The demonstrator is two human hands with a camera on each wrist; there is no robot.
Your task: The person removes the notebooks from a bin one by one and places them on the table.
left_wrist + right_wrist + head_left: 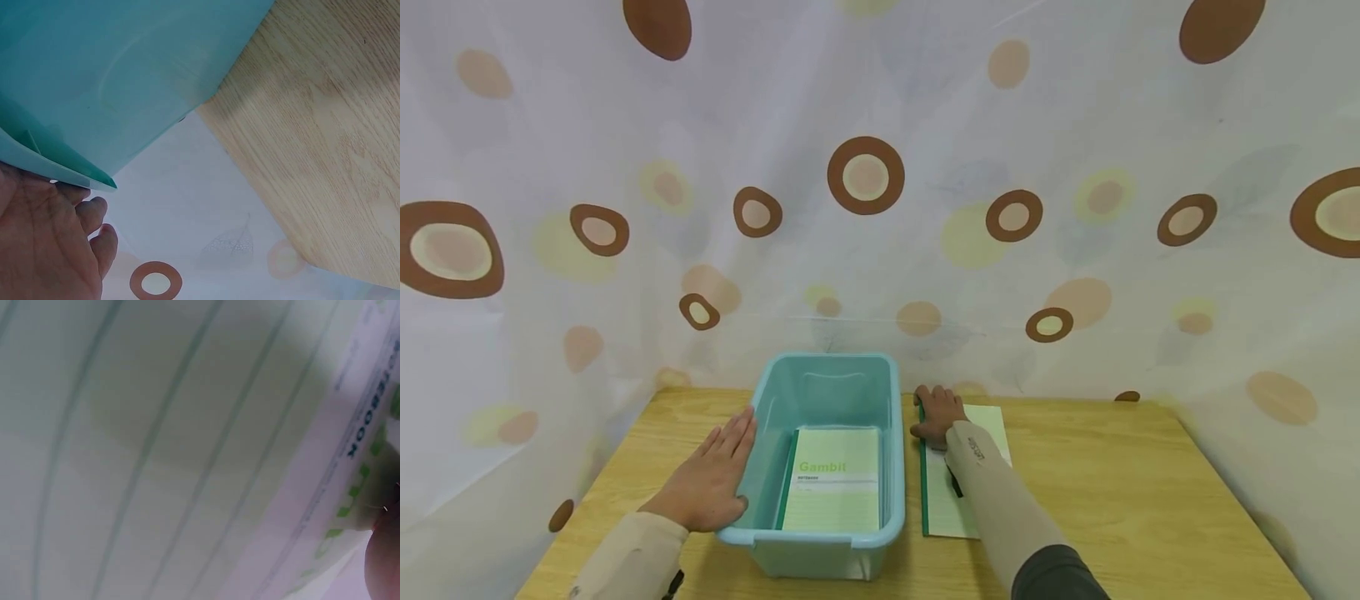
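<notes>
My left hand [709,483] lies along the left rim of a light-blue plastic bin [895,467], its fingers straight against the rim. The left wrist view shows that palm and curved fingertips [105,247] just under the bin's rim. Inside the bin lies a pale green notebook [842,500] with a dark green spine and "Gambil" on its cover. To the right of the bin, my right hand [942,415] grips a second, similar notebook [951,508] near its upper left, fingers at the spine edge. The sleeve hides part of this notebook; its lined cover [187,456] fills the right wrist view.
Everything stands on a wood-grain table [1112,492]. A pale sheet [940,100] with brown and yellow ovals hangs behind the table and down both sides.
</notes>
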